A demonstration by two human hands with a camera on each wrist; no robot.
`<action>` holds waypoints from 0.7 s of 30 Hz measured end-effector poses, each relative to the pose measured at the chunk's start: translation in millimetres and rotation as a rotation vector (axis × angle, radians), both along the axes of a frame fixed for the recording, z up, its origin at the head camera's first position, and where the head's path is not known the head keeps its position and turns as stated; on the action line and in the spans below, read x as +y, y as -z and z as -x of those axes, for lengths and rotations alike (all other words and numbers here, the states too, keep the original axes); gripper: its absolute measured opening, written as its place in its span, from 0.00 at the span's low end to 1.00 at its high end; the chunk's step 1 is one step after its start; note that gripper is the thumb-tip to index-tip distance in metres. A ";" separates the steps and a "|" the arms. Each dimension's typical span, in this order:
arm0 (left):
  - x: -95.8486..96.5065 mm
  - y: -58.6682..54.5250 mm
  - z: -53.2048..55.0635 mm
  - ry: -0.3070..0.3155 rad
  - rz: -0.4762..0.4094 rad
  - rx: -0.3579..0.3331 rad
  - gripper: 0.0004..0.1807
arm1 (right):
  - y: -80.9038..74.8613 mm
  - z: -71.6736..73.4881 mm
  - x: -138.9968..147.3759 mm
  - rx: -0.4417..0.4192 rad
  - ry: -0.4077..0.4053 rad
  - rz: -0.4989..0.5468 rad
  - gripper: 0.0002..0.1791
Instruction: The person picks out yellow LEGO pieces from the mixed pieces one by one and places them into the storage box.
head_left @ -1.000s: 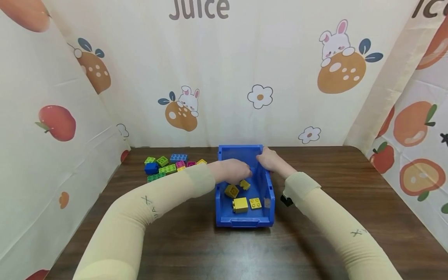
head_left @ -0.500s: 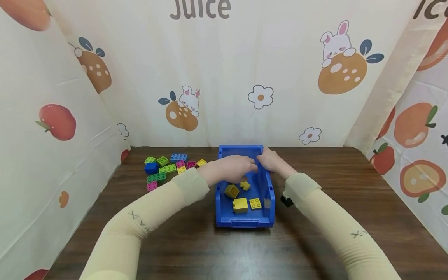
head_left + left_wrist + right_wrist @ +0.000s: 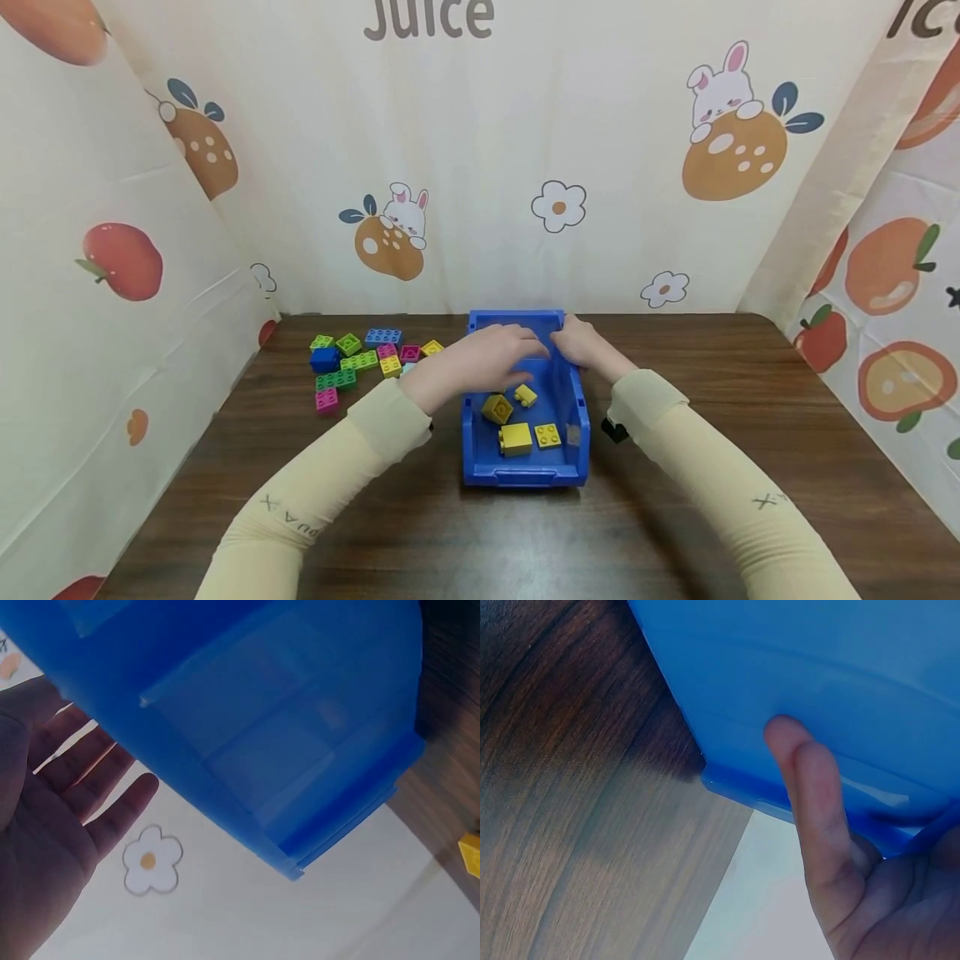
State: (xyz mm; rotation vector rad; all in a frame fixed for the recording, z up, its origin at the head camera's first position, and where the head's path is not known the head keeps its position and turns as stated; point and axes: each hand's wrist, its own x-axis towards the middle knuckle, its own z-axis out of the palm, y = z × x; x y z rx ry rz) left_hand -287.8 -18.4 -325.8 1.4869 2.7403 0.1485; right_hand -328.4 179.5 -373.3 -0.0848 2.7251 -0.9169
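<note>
A blue plastic storage bin [image 3: 480, 477] stands on the table with its low lip towards me. Several yellow toy bricks [image 3: 515, 439] lie inside, towards the front. My left hand [image 3: 487, 358] hovers over the bin's left side wall, fingers loosely spread and holding nothing. In the left wrist view, the fingers of this hand [image 3: 67, 795] show beside the bin's blue wall [image 3: 262, 735]. At the back right corner my right hand [image 3: 581, 343] grips the bin's rim. The right wrist view shows fingers [image 3: 821, 795] lying against the outer wall [image 3: 780, 667].
Left of the bin lies a loose group of toy bricks in green, blue, pink and yellow, among them a dark green brick [image 3: 335, 380] and a blue one [image 3: 383, 337]. A printed curtain [image 3: 480, 150] closes off the table's back edge. Beneath everything is dark wooden table [image 3: 720, 400].
My left hand has risen out of the bin and drawn back to the left, its fingers loosening. The right hand and the bin have stayed in place.
</note>
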 end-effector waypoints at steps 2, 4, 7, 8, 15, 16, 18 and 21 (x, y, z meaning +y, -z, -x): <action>-4.4 0.5 -1.2 -0.019 -0.031 -0.003 0.23 | 0.0 0.1 0.3 -0.004 0.006 0.003 0.27; -9.8 0.6 -3.1 -0.040 -0.059 -0.009 0.23 | 0.1 0.4 0.3 -0.007 0.010 0.004 0.28; -19.1 3.5 -4.6 -0.075 -0.096 -0.003 0.22 | 0.4 0.6 0.1 -0.007 0.014 0.003 0.28; -22.4 5.0 -5.0 -0.087 -0.106 0.000 0.21 | 0.4 0.5 -0.2 -0.006 0.014 0.001 0.29; -45.0 15.8 -6.7 -0.184 -0.200 0.015 0.20 | -0.5 -0.5 -1.7 0.002 0.018 -0.003 0.28; -47.8 17.4 -6.8 -0.193 -0.213 0.013 0.20 | -0.5 -0.3 -1.8 0.001 0.019 -0.002 0.28; -53.0 20.4 -7.2 -0.205 -0.242 0.008 0.20 | -0.4 0.1 -1.8 0.000 0.020 -0.001 0.28; -60.6 24.8 -7.7 -0.223 -0.271 0.002 0.20 | -0.3 0.4 -2.0 -0.002 0.017 -0.001 0.28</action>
